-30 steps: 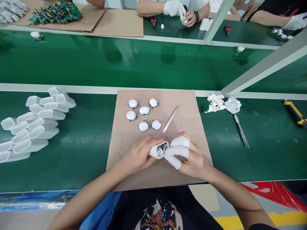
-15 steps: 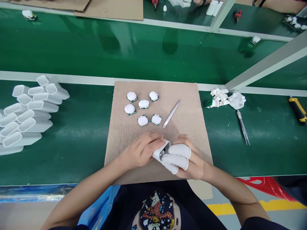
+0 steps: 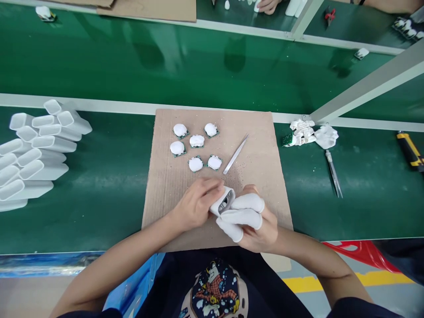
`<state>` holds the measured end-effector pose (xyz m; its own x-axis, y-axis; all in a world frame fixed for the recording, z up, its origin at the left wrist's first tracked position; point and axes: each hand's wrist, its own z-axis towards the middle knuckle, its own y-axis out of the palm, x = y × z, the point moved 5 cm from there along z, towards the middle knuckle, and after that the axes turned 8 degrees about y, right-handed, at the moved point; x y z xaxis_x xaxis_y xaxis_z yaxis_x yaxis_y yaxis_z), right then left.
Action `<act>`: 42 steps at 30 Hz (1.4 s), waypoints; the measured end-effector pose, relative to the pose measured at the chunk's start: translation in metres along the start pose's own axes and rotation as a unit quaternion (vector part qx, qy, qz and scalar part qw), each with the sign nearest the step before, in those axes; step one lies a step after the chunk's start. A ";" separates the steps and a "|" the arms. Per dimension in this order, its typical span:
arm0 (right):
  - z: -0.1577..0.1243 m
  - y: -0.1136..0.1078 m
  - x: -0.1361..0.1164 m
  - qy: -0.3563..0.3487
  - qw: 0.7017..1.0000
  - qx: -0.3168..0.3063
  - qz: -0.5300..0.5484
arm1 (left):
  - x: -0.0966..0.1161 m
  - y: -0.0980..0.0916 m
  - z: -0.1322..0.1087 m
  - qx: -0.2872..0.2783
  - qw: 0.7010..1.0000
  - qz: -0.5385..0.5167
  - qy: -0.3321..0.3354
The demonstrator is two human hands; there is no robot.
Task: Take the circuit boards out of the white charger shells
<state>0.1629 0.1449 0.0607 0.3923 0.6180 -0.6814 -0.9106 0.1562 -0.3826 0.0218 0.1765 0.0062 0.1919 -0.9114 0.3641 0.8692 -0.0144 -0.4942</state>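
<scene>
Over the near part of a cardboard sheet [image 3: 261,163], my left hand [image 3: 198,204] is wrapped round a white oval tube [image 3: 217,206]. The open end faces right, with something dark and metallic inside that is too small to make out. My right hand [image 3: 256,221] wears white covers on several fingers, and these press together at the tube's opening. Whatever they may hold is hidden. Beyond the hands lie several small green boards topped with white pads, one of them a board [image 3: 197,141] in the middle. White tweezers [image 3: 235,154] lie to their right.
Several white tubes [image 3: 43,170] are stacked at the left. At the right are crumpled white finger covers [image 3: 326,137], metal tweezers [image 3: 334,173] and a yellow-black tool [image 3: 410,151]. A frame post [image 3: 367,84] rises there. Another person's hand [image 3: 269,6] shows across the bench.
The fingers of my right hand have shifted slightly, and the tube's opening shows more. The whole view has moved a little. Across the bench, the other person's hand has come further into view.
</scene>
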 end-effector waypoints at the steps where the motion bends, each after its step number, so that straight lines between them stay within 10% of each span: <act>1: 0.002 -0.004 0.002 0.003 1.000 -0.005 0.007 | -0.001 0.002 0.001 -0.001 1.000 -0.026 -0.016; 7: 0.016 -0.028 0.035 0.132 0.990 0.012 0.043 | -0.011 0.011 0.004 -0.006 0.966 -0.217 -0.138; 14: 0.018 -0.010 0.030 0.069 0.987 -0.142 0.021 | -0.012 0.006 0.008 0.003 0.947 -0.278 -0.160; 30: 0.004 0.005 0.038 0.113 0.975 -0.183 -0.065 | -0.016 0.012 0.005 -0.054 0.960 -0.193 -0.194; 36: 0.001 0.011 0.041 0.063 0.973 -0.216 -0.049 | -0.020 0.008 -0.001 -0.034 0.938 -0.198 -0.284; 42: 0.022 0.009 0.051 0.051 0.976 -0.174 -0.117 | -0.030 0.008 -0.005 0.061 0.960 -0.165 -0.216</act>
<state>0.1715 0.1952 0.0360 0.6114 0.5147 -0.6011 -0.7016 0.0012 -0.7126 0.0213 0.2013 -0.0125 0.0456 -0.6091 0.7917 0.9572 -0.2002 -0.2092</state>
